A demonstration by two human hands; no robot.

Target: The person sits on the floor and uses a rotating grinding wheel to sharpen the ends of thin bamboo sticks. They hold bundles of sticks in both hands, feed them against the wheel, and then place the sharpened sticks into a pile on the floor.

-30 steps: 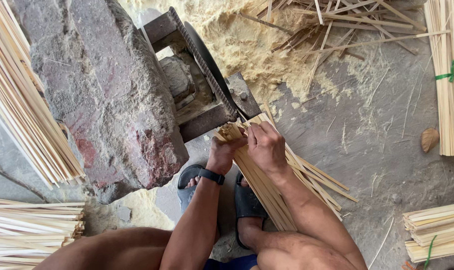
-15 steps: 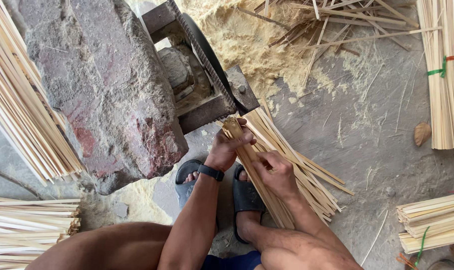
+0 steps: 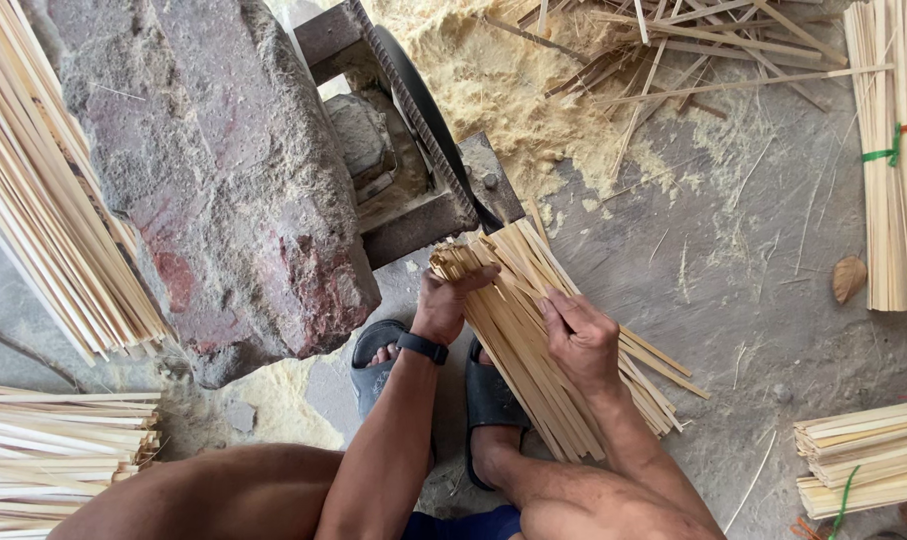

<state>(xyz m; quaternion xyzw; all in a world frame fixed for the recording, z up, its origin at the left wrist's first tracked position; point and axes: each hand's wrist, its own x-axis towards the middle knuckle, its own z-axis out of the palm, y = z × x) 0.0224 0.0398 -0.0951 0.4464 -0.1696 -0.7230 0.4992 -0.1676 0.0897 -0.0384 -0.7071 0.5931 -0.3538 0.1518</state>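
Note:
A loose bundle of pale bamboo strips [image 3: 518, 300] lies slanted across the floor in front of my feet, its upper ends beside the dark machine wheel [image 3: 423, 110]. My left hand [image 3: 445, 300], with a black wristband, grips the bundle near its upper end. Lower down, my right hand [image 3: 580, 338] rests on the strips, its fingers curled over them and pinching a few. Both my feet in dark sandals [image 3: 488, 400] sit just under the bundle.
A big rough stone block [image 3: 223, 170] holds the metal machine frame [image 3: 423, 215]. Sawdust [image 3: 503, 90] and scrap sticks lie behind it. Stacks of strips lean at the left [image 3: 43, 200], lower left [image 3: 53, 450], right [image 3: 888, 170] and lower right [image 3: 863, 455].
My right hand slid down the bundle from near the top to its middle. The bundle's upper ends fanned out slightly; the left hand stayed near the top.

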